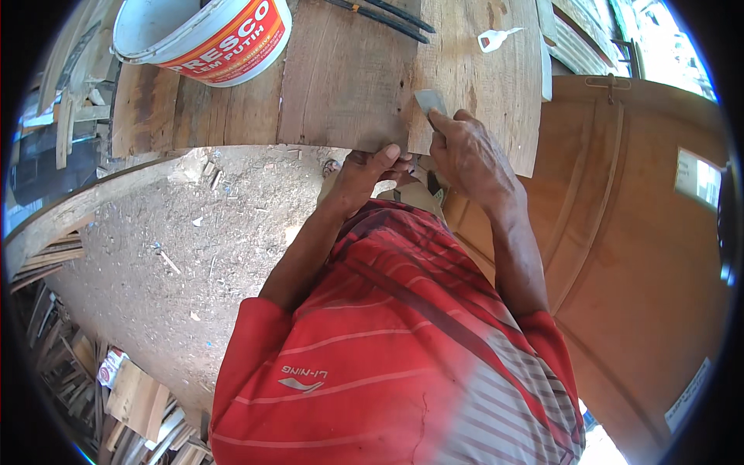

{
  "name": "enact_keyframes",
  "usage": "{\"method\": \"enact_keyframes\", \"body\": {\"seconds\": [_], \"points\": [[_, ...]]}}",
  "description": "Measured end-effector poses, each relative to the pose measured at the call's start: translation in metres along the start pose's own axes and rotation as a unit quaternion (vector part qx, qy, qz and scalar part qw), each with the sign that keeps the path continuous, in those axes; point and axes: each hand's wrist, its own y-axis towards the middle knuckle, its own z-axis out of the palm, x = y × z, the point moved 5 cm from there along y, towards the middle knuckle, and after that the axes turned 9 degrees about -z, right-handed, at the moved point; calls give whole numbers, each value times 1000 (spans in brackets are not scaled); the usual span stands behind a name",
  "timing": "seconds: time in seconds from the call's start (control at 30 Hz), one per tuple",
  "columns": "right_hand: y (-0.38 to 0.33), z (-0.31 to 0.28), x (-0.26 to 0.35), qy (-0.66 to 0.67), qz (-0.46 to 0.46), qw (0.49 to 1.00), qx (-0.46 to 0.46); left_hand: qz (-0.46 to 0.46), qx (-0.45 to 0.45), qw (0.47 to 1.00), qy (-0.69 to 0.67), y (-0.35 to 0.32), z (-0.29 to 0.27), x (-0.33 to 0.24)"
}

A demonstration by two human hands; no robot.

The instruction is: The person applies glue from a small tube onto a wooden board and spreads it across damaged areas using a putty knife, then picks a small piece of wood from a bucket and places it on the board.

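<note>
My right hand [473,159] is closed around a putty knife [430,101], its flat metal blade over the wooden tabletop [341,77] near the front edge. Right at that edge, my left hand [372,169] has its fingers curled and the thumb on top. What they hold, if anything, is hidden. Farther back on the boards lies a small white bottle with a thin nozzle [494,39]. Left of it rest two long dark handles [380,17] of a tool whose far end is out of view.
A white bucket with a red label [225,46] stands on the tabletop at the left. Brown panelled doors [612,209] lean at the right. Scrap wood [139,399] is piled at the lower left, and chips litter the dirt floor [186,256].
</note>
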Motion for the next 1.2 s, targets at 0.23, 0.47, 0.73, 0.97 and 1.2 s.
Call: {"method": "enact_keyframes", "body": {"seconds": [0.23,0.47,0.73,0.97,1.2], "points": [[-36,14,20,18,32,999,-12,-4,21,1000,14,1,-3,2],[-57,-1,24,55,-12,998,-36,6,33,999,34,0,-4,-2],[-32,15,14,23,7,1000,-10,20,12,999,25,1,-5,-1],[-83,11,26,67,11,998,15,-3,2,1000,19,2,-6,7],[-84,22,23,102,44,994,-1,-1,47,999,9,7,-13,9]]}}
